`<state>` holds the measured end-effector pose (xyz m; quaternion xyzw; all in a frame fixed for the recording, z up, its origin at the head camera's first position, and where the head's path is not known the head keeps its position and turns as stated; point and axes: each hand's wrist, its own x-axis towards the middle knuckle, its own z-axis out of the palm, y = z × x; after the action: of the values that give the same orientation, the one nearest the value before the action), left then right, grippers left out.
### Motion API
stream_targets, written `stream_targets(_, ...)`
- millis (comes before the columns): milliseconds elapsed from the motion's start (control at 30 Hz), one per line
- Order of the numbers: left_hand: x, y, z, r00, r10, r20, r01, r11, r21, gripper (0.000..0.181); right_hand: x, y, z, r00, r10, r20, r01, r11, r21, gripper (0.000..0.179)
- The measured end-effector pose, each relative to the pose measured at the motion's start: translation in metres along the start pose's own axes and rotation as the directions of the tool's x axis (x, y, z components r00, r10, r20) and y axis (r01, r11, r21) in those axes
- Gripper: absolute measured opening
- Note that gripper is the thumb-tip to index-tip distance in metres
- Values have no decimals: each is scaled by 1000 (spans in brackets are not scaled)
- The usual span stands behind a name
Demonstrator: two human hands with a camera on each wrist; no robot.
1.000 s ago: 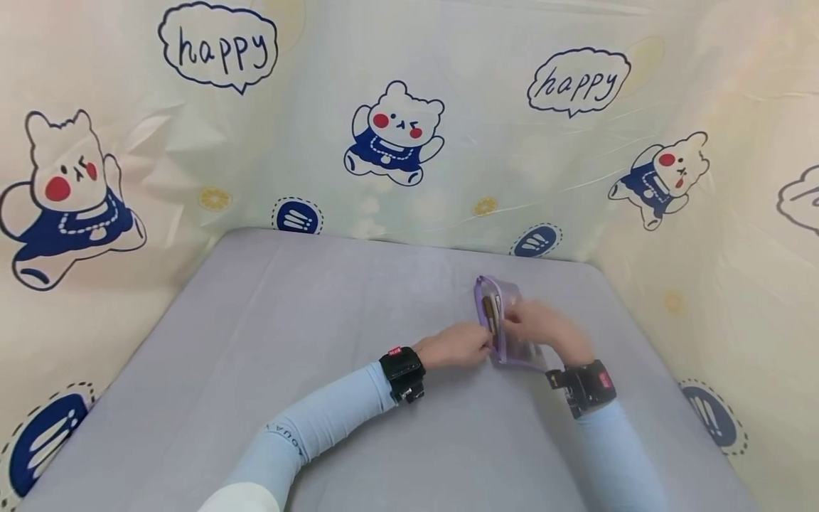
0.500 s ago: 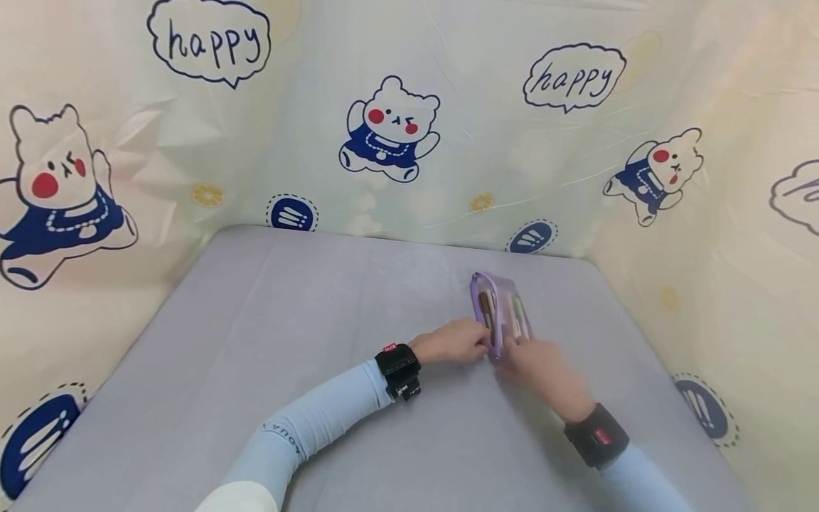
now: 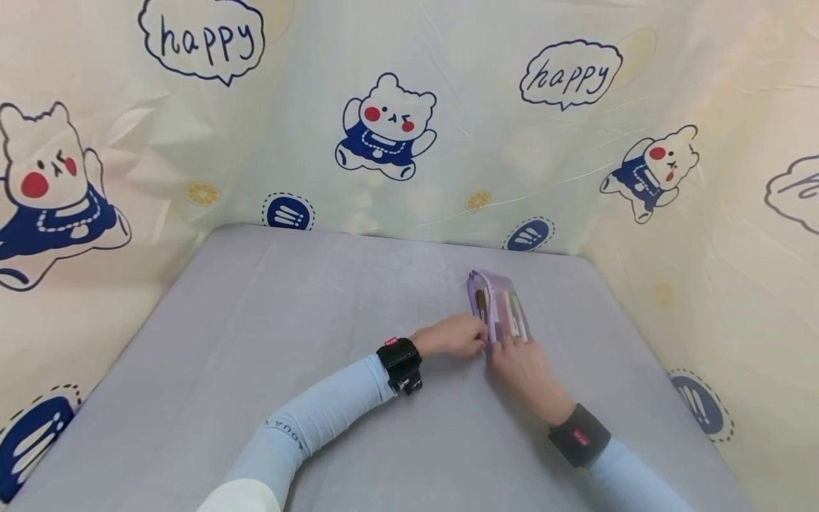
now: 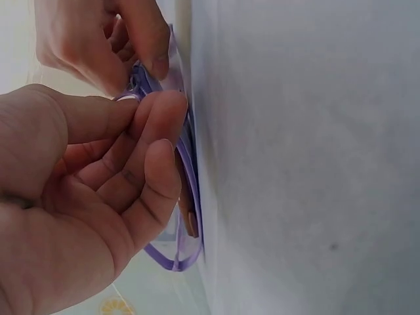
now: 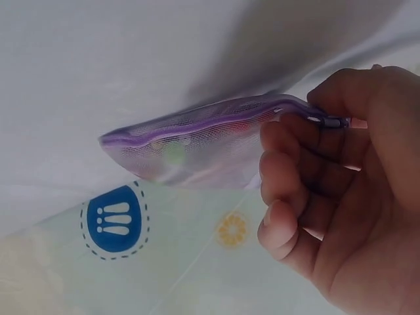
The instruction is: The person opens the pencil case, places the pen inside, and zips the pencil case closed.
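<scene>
A purple see-through mesh pencil pouch lies on the table in the head view, its zipped mouth gaping along the left side. A brown pen shows in the mouth, and a green-and-white pen shows through the mesh. My left hand pinches the pouch's near end between thumb and fingertips, by the zipper. Right beside it, my right hand pinches the same near end. In the right wrist view, its thumb and index finger meet at the purple zipper, with the other fingers curled.
The grey-covered table extends around both hands. Behind it and along its sides hangs a pale curtain printed with cartoon bears and "happy" bubbles. Both wrists wear black camera straps.
My right hand has drawn back from the pouch's right side to its near end, beside the left hand. The pouch's mouth looks narrower, and pens now show through its mesh.
</scene>
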<state>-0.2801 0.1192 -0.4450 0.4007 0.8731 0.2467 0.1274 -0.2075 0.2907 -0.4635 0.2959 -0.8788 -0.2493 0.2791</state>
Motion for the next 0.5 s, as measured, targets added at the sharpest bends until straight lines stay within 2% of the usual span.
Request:
stream_targets(233,8,0,-4,998,-55,-32,55,998,-1,15,2,0,-5,999,33,42,-33,999,3,26)
stream_targets(400,12,-1,-3,995,-87,-40,87,996,-10,15,2,-3,-7,993,58,100,-59,998,1,25)
stream_targets(500,15,-4,-3,992,-105,-67,104,994,-10,14,2,-5,-8,989,81,125,-82,997,6,22)
